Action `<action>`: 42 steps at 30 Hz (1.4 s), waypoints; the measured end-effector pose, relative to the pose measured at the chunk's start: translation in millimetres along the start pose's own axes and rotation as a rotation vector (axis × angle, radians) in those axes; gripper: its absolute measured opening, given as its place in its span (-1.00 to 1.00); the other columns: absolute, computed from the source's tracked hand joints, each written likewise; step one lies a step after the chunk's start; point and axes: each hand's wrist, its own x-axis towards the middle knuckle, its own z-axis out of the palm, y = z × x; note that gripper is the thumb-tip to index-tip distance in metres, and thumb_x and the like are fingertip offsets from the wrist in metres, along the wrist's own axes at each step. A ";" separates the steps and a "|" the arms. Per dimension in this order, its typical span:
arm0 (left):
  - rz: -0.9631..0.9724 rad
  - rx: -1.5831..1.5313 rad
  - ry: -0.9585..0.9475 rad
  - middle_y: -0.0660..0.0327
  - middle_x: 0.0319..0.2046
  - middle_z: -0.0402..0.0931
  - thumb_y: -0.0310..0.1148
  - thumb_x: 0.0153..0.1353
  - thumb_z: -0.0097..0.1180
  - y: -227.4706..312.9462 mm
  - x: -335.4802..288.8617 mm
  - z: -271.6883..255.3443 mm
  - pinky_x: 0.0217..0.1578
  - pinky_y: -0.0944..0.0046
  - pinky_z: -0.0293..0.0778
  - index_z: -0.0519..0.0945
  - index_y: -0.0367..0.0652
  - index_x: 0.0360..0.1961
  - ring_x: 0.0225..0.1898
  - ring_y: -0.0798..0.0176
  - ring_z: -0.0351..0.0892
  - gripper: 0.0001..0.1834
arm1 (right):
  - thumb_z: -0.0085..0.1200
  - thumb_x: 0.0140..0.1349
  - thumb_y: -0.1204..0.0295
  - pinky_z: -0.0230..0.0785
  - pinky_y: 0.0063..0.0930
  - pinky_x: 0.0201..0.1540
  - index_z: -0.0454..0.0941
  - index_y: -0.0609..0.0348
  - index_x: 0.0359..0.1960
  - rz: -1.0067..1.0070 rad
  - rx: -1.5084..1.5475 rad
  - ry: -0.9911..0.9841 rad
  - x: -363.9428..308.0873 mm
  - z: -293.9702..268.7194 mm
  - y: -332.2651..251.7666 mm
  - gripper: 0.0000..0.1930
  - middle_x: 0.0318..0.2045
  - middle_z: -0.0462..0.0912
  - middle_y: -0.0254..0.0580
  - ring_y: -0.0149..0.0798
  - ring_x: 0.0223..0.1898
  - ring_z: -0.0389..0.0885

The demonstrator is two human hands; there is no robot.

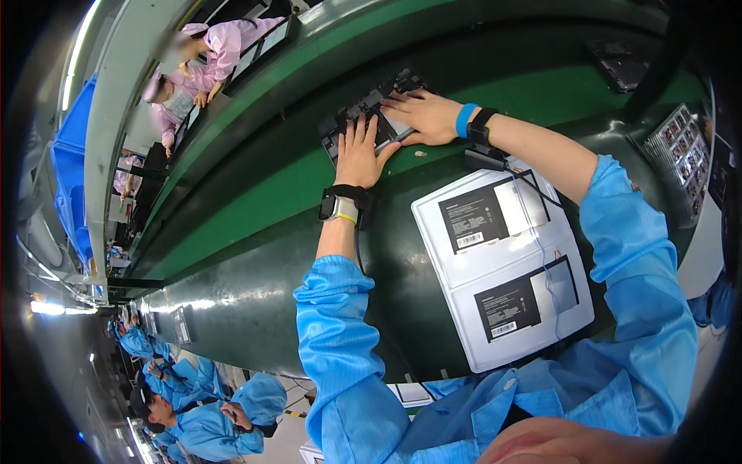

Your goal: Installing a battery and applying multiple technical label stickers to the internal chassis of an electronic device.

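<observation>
Nearest first: a white tray (pixel 457 272) is parked on the bench (pixel 255 319) between the forearms, presumably for easy reach. Two shallow compartments; one flat black pack per compartment, the lower pack (pixel 508 309) and the upper pack (pixel 473 219), both laid label-up, likely kept apart to avoid scuffing. A thin blue wire (pixel 549 271) is draped across both, seemingly just slack. A small black box (pixel 485 160) is set by the tray's far edge.

Next out: the open laptop base (pixel 331 141) is laid flat on the green strip (pixel 239 218), inner parts up. It is covered partly by both hands. The left hand (pixel 357 161) is rested palm-down on the near left part, the right hand (pixel 427 117) farther right, over a pale flat piece (pixel 394 125). Fingers on both: released, spread, nothing grasped; probably laid flat to spread pressure.

Off right, a clear tray (pixel 679 145) is filled with small parts in rows, too small to identify. Farthest, pink-sleeved co-workers (pixel 224 48) are seen across the line.
</observation>
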 end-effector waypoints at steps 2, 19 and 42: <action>-0.033 0.001 0.040 -0.09 0.49 0.05 0.25 0.34 0.01 -1.6 -7.3 5.5 0.44 -0.20 -0.02 0.16 -0.07 0.50 0.51 -0.22 -0.03 -0.12 | -0.01 0.38 -0.07 -0.11 -0.01 0.52 0.11 0.28 0.46 0.020 -0.020 -0.068 0.8 -9.6 -4.9 -0.18 0.48 0.14 0.10 0.06 0.52 0.05; -0.074 -0.037 0.017 -0.15 0.50 0.00 0.25 0.32 0.04 -27.5 -13.6 7.2 0.45 -0.22 -0.07 0.13 0.00 0.52 0.51 -0.29 -0.06 -0.11 | -0.11 0.38 -0.17 -0.06 0.01 0.50 0.17 0.38 0.43 0.095 -0.099 0.014 -7.7 -5.2 1.8 -0.14 0.45 0.20 0.21 0.11 0.48 0.16; -0.252 -1.456 0.217 0.10 -0.27 0.64 -0.27 0.48 0.03 82.3 -71.2 9.7 -0.43 0.45 0.44 0.57 -0.38 0.02 -0.44 0.37 0.61 -0.66 | -0.34 0.45 -0.24 0.48 -0.15 0.13 0.43 0.28 0.24 -0.524 1.656 0.915 -197.7 -373.4 -185.8 -0.22 0.09 0.62 0.10 -0.01 0.12 0.60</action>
